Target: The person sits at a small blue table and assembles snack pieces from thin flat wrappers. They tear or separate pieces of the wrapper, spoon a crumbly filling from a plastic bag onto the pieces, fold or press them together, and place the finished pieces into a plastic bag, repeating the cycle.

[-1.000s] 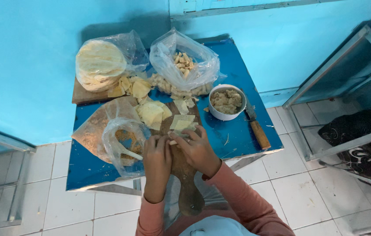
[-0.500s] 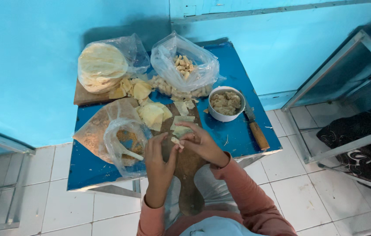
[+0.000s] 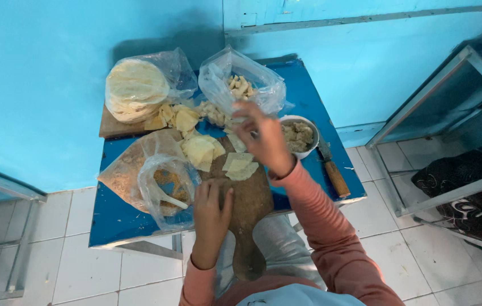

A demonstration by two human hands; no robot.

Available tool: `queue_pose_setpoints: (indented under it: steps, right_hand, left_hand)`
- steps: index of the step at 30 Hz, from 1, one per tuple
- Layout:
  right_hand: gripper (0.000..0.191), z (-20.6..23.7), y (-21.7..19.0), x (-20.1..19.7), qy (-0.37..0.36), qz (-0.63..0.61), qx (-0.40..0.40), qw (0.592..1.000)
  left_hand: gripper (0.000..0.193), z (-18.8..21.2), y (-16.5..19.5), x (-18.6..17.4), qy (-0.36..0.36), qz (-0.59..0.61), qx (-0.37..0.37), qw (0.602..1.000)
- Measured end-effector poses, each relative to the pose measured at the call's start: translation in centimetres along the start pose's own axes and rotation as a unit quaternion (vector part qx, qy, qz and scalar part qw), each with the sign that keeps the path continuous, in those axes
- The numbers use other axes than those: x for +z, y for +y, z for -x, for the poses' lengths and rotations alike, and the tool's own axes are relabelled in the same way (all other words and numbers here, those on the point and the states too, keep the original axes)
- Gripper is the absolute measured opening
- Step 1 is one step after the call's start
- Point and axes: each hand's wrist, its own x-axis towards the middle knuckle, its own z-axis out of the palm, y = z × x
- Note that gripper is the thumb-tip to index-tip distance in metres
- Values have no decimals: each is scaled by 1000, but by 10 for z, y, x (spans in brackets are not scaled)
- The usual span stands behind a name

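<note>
Since half a second ago the right hand has left the wooden board and reached toward the far side of the desk; it now hovers between the clear bag of small dough pieces and the white bowl of filling. Its grip looks pinched together at the fingertips, possibly on a small piece, though the view is too blurred to say what, if anything, is held. The left hand has moved off the dough and now lies flat and open on the board's near left part, fingers spread, clamped on nothing.

From the head view, a small stack of pale square dough wrappers rests on the far end of the board, just below the right hand and apart from it. Left of the board lies a bag of brown crumbs with a smaller open bag holding a white spoon on top of it. At the far left corner a bag of round flat breads sits on a second board, with cut yellow dough pieces beside it. A wooden-handled knife lies along the right edge of the desk, just beside the bowl.
</note>
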Motion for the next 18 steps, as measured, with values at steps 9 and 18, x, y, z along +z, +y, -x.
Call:
queue_pose_setpoints:
  steps: [9, 18]
  right_hand:
    - [39, 44, -37, 117, -339, 31, -69, 938]
    - [36, 47, -32, 126, -216, -71, -44, 973]
  left_hand:
    - [38, 34, -22, 32, -87, -21, 68, 994]
    - [37, 32, -19, 32, -72, 12, 19, 997]
